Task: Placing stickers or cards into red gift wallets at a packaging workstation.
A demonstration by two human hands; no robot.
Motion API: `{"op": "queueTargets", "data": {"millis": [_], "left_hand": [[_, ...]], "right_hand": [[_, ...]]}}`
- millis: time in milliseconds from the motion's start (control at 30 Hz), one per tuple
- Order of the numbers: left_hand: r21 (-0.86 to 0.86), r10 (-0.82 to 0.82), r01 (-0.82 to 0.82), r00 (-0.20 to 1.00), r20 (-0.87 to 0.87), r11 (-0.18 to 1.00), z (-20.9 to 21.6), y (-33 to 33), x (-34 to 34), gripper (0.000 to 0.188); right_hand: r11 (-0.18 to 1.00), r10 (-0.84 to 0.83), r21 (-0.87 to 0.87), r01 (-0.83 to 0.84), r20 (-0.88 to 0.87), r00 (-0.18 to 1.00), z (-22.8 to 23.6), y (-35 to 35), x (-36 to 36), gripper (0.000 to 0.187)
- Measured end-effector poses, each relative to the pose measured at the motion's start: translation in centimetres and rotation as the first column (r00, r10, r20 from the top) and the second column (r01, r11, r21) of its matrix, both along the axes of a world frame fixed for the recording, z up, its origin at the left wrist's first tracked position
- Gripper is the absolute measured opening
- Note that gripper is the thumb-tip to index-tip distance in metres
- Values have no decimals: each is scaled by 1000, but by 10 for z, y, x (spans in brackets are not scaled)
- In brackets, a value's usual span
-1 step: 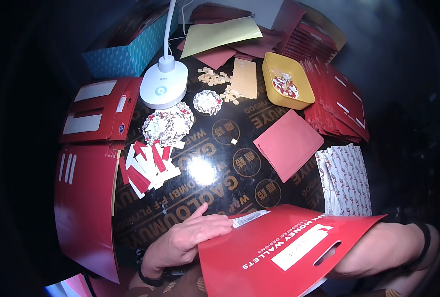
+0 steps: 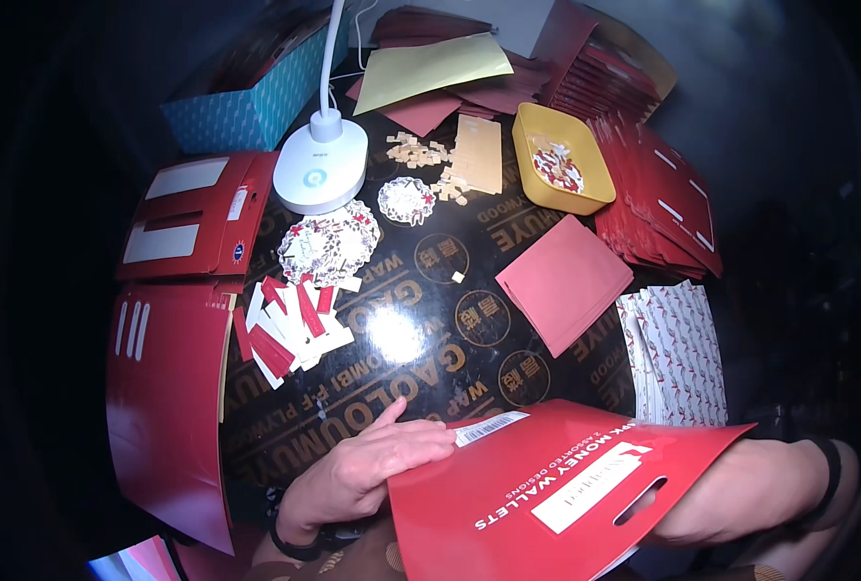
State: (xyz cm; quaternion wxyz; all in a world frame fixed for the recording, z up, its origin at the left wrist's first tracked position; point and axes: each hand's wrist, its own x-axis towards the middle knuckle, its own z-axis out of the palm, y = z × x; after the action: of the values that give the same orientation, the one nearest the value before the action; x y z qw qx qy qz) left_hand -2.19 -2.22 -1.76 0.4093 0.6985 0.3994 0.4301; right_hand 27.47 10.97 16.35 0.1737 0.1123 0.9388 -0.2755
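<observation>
A red card sleeve [image 2: 508, 484] with a white label panel, a barcode strip and a hang slot is tilted in front of me at the lower edge. My left hand [image 2: 372, 470] grips its left edge; the fingers lie over the face near the barcode, one finger is raised, and the thumb is hidden. Behind the sleeve's right side goes my right hand [image 2: 648, 502]; only a little skin shows through the slot, and its fingers are hidden. Right of the sleeve's far edge stands a stack of white patterned paper [image 2: 677, 353].
Pink folded paper [image 2: 566, 281] lies mid-right, below a yellow tub [image 2: 585, 194] of small pieces. Red-and-white strips [image 2: 290, 329], round printed tags [image 2: 326, 247] and a white lamp base [image 2: 319, 174] sit centre-left. Red card sleeves [image 2: 164, 397] line the left, more [image 2: 663, 208] the right.
The red sleeve has tilted slightly, and a bit of my right hand now shows through its slot. My left hand stays in place.
</observation>
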Motion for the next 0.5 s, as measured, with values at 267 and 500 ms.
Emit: {"op": "queueTargets", "data": {"millis": [267,500], "left_hand": [[20,12,-11,1000,-9,1000,2,-2,-1,39],[-7,38,-38,999,31,999,0,1,0,42]], "right_hand": [[997,26,70,-33,106,994,39,-20,-15,31],[910,-113,380,163,-151,982,48,-48,-26,45]]}}
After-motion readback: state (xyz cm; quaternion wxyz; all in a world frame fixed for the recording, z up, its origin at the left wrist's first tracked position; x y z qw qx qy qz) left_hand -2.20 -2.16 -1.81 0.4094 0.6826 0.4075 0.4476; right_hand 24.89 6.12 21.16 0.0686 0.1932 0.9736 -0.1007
